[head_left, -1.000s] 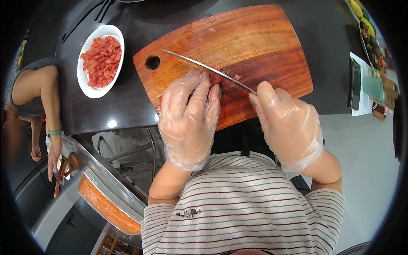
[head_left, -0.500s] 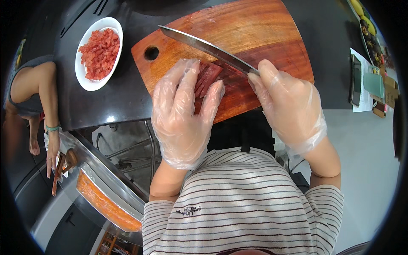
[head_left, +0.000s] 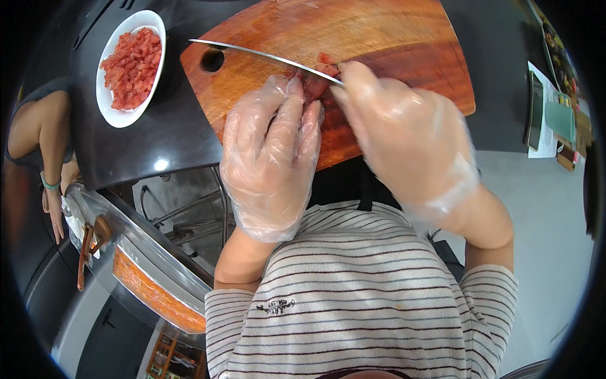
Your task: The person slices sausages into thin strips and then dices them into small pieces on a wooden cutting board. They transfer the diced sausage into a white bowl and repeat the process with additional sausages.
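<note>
Both my hands wear clear plastic gloves. My left hand (head_left: 271, 158) presses with bent fingers on strips of raw red fish (head_left: 314, 88), which look like tuna, on the wooden cutting board (head_left: 404, 31). My right hand (head_left: 413, 136) grips a long knife (head_left: 252, 52), its handle hidden in the fist. The blade lies across the far end of the strips, just beyond my left fingertips, its tip pointing left past the board's hole. Small cut pieces (head_left: 327, 62) sit on the blade's far side, near my right knuckles.
A white oval bowl (head_left: 125, 119) of diced red fish stands left of the board on the black table (head_left: 136, 151). Below left, a tray (head_left: 158, 287) holds orange food under film. A co-worker's arm (head_left: 53, 139) hangs beside it. A dark tablet (head_left: 536, 110) lies at the far right.
My right hand has brought the knife leftward and over the strips, and small pieces now show beyond the blade. My left hand still holds the fish. The co-worker's hand has drawn back left.
</note>
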`<state>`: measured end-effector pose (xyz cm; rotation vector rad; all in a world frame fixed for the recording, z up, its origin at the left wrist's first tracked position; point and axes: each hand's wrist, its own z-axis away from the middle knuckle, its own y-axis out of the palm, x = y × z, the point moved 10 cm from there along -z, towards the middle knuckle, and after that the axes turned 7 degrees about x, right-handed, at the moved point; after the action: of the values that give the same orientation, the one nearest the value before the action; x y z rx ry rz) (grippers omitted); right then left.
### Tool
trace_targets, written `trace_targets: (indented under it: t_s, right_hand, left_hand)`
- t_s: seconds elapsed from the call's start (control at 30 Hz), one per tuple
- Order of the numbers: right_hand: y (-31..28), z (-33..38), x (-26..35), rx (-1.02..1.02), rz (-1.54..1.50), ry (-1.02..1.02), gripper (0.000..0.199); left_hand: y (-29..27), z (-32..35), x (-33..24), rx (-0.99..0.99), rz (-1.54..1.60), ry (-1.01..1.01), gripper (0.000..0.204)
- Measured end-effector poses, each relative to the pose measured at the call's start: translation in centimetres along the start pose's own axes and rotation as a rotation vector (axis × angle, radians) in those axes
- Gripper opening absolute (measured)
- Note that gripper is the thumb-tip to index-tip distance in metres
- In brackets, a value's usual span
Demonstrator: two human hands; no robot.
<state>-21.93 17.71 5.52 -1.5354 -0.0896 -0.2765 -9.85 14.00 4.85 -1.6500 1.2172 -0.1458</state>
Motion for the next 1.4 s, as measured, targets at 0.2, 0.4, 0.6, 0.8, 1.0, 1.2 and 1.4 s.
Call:
trace_targets:
  t_s: [0.2, 0.4, 0.6, 0.8, 1.0, 1.2, 1.4]
  right_hand:
    - [1.1, 1.8, -2.1, 0.063, 0.014, 0.110, 0.019]
    - [-0.9, 0.7, -1.3, -0.062, -0.139, 0.054, 0.024]
    - [-1.5, 2.1, -0.9, -0.024, -0.120, 0.088, 0.024]
    - [-0.7, 2.5, -1.1, 0.026, -0.088, 0.091, 0.022]
    - [0.7, -0.1, 0.6, -0.012, -0.044, 0.002, 0.021]
    - [0.4, 1.5, -1.2, 0.008, -0.062, 0.044, 0.022]
    - [-1.2, 1.5, -0.7, -0.032, -0.092, 0.025, 0.026]
  left_hand:
    - [-0.3, 0.3, 0.2, -0.030, 0.015, -0.003, 0.036]
    - [-0.4, 0.1, 0.1, -0.037, 0.020, -0.013, 0.037]
    - [-0.6, 0.1, 0.3, -0.072, 0.061, -0.054, 0.036]
    - [-0.7, 0.5, 0.3, -0.080, 0.031, -0.015, 0.034]
    - [-0.4, 0.2, 0.2, -0.044, 0.029, -0.044, 0.032]
    - [-0.6, 0.4, 0.7, -0.048, 0.067, -0.099, 0.036]
    - [-0.9, 0.5, 0.6, -0.015, 0.028, -0.093, 0.038]
